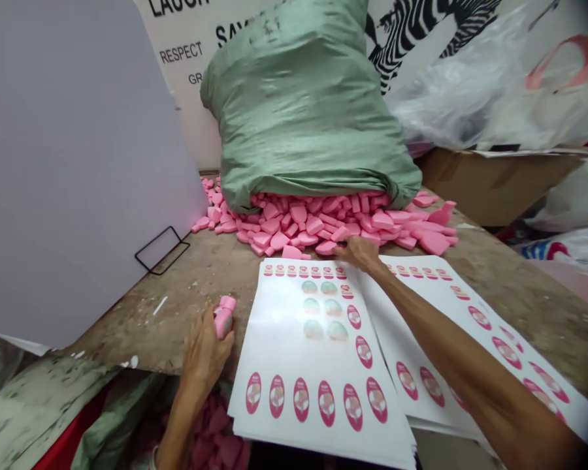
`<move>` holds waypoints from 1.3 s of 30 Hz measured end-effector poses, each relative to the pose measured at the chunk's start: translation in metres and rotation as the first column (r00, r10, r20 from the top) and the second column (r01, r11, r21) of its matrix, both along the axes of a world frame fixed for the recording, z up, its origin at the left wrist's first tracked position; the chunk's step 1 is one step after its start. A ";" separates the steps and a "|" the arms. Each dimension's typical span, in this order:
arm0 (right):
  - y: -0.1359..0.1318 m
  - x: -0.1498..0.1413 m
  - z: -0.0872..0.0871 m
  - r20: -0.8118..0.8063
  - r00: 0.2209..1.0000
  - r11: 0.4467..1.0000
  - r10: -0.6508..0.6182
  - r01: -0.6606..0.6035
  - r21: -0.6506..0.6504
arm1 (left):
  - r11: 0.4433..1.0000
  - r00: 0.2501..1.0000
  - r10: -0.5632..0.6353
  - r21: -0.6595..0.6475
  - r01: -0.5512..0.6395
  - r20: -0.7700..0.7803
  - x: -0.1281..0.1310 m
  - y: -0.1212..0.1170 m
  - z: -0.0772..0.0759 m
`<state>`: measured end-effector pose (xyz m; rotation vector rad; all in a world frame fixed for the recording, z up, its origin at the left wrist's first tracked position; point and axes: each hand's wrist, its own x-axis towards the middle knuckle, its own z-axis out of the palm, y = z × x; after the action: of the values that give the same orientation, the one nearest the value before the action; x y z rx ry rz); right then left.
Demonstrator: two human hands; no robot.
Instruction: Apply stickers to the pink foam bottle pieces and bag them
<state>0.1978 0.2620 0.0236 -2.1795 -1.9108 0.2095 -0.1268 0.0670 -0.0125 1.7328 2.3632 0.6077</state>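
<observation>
My left hand [203, 352] is closed around a pink foam-like piece [223, 316] over the table's front part, with a greenish patch showing on it. How many pieces it holds I cannot tell. At the near edge of a pile of similar pink pieces [313, 225], my right hand [361, 253] reaches across with its fingertips pressed at one pink piece [326, 248]. Under my right forearm lies a sheet of stickers [436, 326]. Between my hands rests another stack of sticker sheets [279, 333], with pink oval labels and round green-and-peach ones; its left part is bare backing.
A big green sack [308, 104] spills the pile onto the brown table [176, 307]. A pale panel [78, 163] with a black wire frame [163, 250] stands left. A cardboard box [490, 186] and plastic bags are at right. More pink pieces [220, 437] lie below the edge.
</observation>
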 end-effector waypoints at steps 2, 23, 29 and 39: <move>-0.026 0.005 0.015 0.052 0.998 0.997 0.041 -0.044 0.066 | 0.998 0.998 0.001 0.065 0.003 -0.067 0.011 -0.001 0.015; -0.179 0.005 -0.052 0.082 0.921 0.854 0.381 -0.385 0.349 | 0.958 0.180 -0.087 0.033 0.286 0.980 0.152 -0.016 0.018; -0.175 0.011 -0.050 -0.038 0.906 0.860 0.421 -0.386 0.335 | 0.953 0.284 -0.144 0.056 0.298 0.948 0.157 -0.012 0.010; -0.178 0.005 -0.035 -0.158 0.892 0.856 0.424 -0.338 0.391 | 0.956 0.293 -0.158 0.072 0.284 0.943 0.157 -0.011 0.007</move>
<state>0.2033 0.0841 -0.0117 -1.4580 -2.0366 0.1693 0.0306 0.0556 -0.0055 1.0556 1.2186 1.0388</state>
